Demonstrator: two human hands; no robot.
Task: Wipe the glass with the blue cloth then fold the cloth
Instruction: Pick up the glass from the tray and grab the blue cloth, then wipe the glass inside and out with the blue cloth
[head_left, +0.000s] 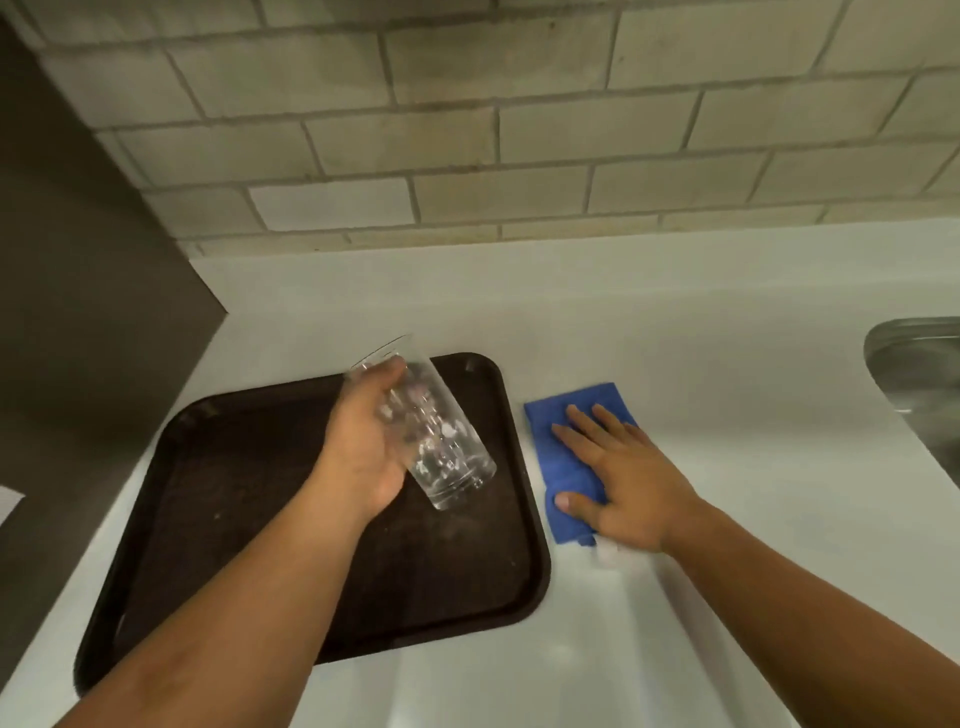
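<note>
A clear drinking glass (441, 447) is held tilted above the dark brown tray (249, 519), its mouth toward the far left and its base toward me. My left hand (363, 441) is wrapped around its side. A folded blue cloth (563, 462) lies flat on the white counter just right of the tray. My right hand (618, 473) rests palm down on the cloth with fingers spread and the thumb on its near edge, covering its right half.
The white counter (727, 364) runs back to a tiled wall (519, 130). A steel sink (919, 384) sits at the right edge. A dark cabinet side (78, 260) stands at the left.
</note>
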